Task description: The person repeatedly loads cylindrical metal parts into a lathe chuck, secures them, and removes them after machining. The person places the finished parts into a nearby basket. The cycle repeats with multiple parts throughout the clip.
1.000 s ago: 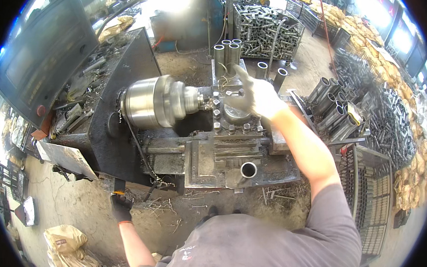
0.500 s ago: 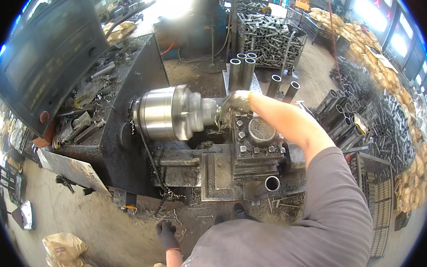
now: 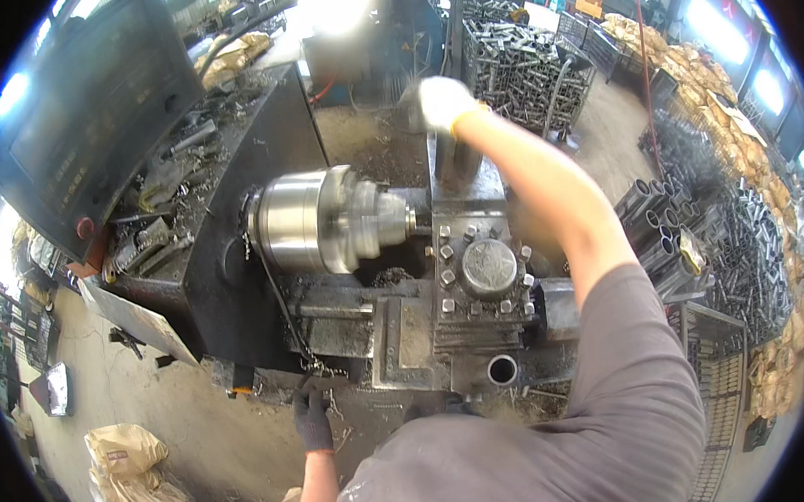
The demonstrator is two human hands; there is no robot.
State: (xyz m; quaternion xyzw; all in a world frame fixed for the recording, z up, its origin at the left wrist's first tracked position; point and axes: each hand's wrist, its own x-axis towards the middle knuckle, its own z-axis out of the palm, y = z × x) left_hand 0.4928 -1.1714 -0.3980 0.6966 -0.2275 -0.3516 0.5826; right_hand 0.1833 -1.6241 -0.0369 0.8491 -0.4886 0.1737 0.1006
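My right hand (image 3: pixel 445 103), in a white glove, reaches beyond the lathe, above several steel tubes (image 3: pixel 457 163) standing on the machine. Its fingers are smeared by motion, so anything in them is hidden. My left hand (image 3: pixel 313 420), in a dark glove, is low in front of the lathe bed with fingers stretched out, below a thin rod hung with metal chips (image 3: pixel 325 370). Nothing shows in it. The shiny chuck (image 3: pixel 304 222) has blurred jaws, with a short bright end (image 3: pixel 410 219) sticking out toward the bolted tool post (image 3: pixel 489 266).
One tube (image 3: pixel 501 370) stands at the bed's near side. More tubes (image 3: pixel 663 226) are stacked at the right, by a wire crate (image 3: pixel 717 361). A full basket of metal parts (image 3: pixel 529 68) stands behind. Brown sacks (image 3: pixel 124 449) lie at the lower left.
My right hand has moved away from beside the chuck jaws and tool post to the far side, over the standing tubes. My left hand has risen slightly toward the bed.
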